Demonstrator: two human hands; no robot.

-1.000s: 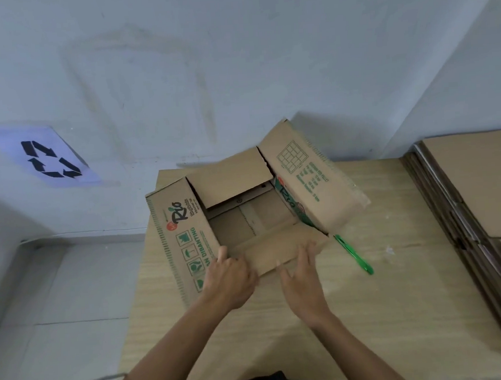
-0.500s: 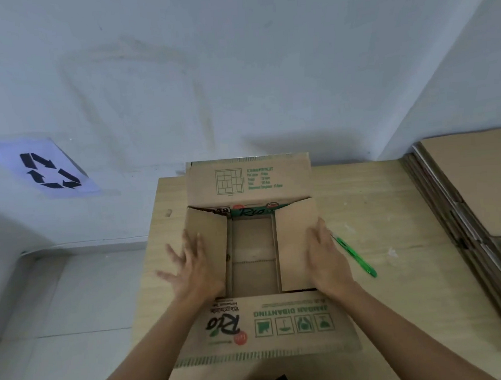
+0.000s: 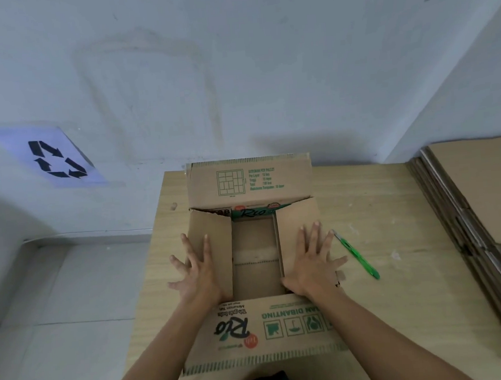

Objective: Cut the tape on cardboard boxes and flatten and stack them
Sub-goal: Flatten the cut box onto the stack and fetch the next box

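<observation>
Box (image 3: 255,249): middle of table (image 3: 393,298), flaps spread open
Left hand (image 3: 197,270): flat, fingers spread, pressing left flap
Right hand (image 3: 313,259): flat, fingers spread, pressing right flap
Green cutter (image 3: 356,253): just right of box
Flattened stack (image 3: 482,221): far right

matt cardboard box (image 3: 250,181), seemingly wood-grain table (image 3: 393,209)

A light wooden table (image 3: 393,209) is set against a pale grey wall (image 3: 235,72). A paper sheet printed with a black recycling symbol (image 3: 57,158) is fixed to the wall at the left. Grey floor tiles (image 3: 72,291) are seen beside the table's left edge. A few white specks (image 3: 396,255) are scattered on the tabletop.
</observation>
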